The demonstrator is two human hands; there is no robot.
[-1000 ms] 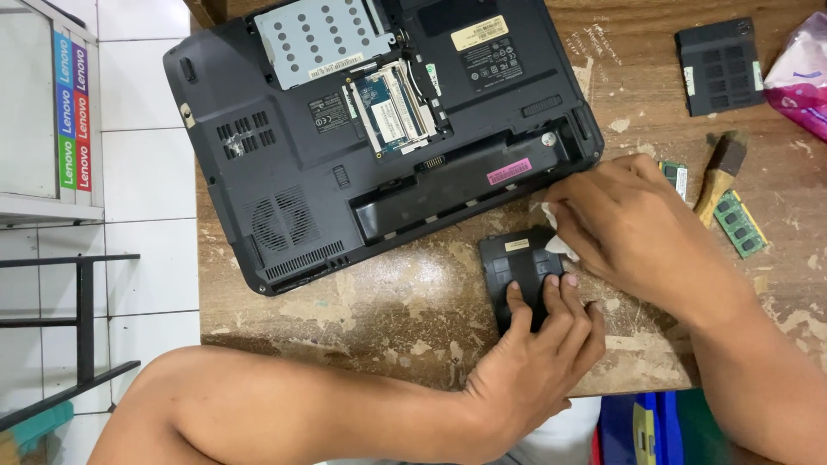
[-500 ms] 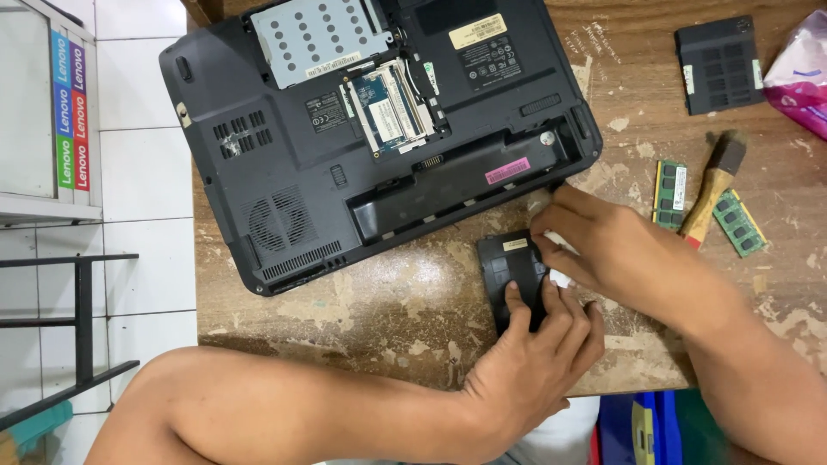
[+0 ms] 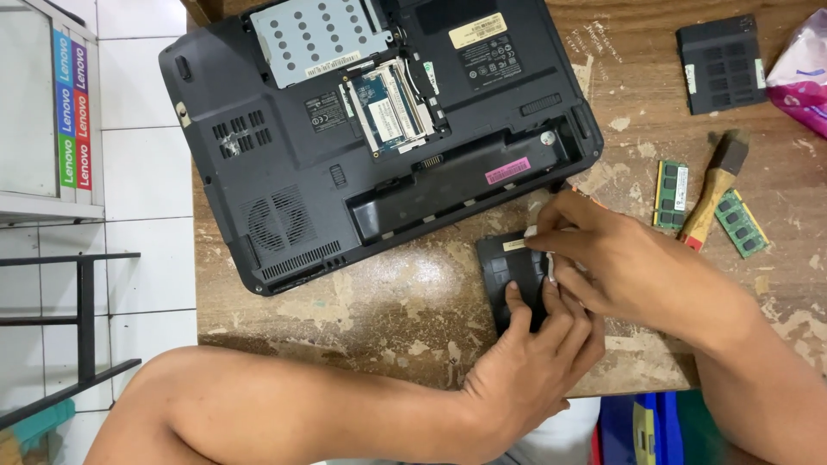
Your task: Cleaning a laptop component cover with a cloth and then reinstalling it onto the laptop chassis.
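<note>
A black laptop (image 3: 284, 164) lies upside down on the worn wooden table (image 3: 379, 319), its memory and drive bays uncovered and its battery slot empty. In front of it lies a small black cover panel (image 3: 508, 271). My left hand (image 3: 534, 362) presses its fingertips on the panel's near edge. My right hand (image 3: 629, 271) rests over the panel's right side and pinches a small white piece (image 3: 538, 245) against it. Both hands hide much of the panel.
Two green memory modules (image 3: 671, 195) (image 3: 741, 222) flank a wooden-handled brush (image 3: 715, 194) at the right. Another black cover (image 3: 720, 64) and a pink bag (image 3: 801, 73) lie at the back right. A white shelf (image 3: 47, 112) and tiled floor are to the left.
My right hand has drawn slightly left and closer onto the panel, uncovering the left memory module. My left hand stays pressed on the panel.
</note>
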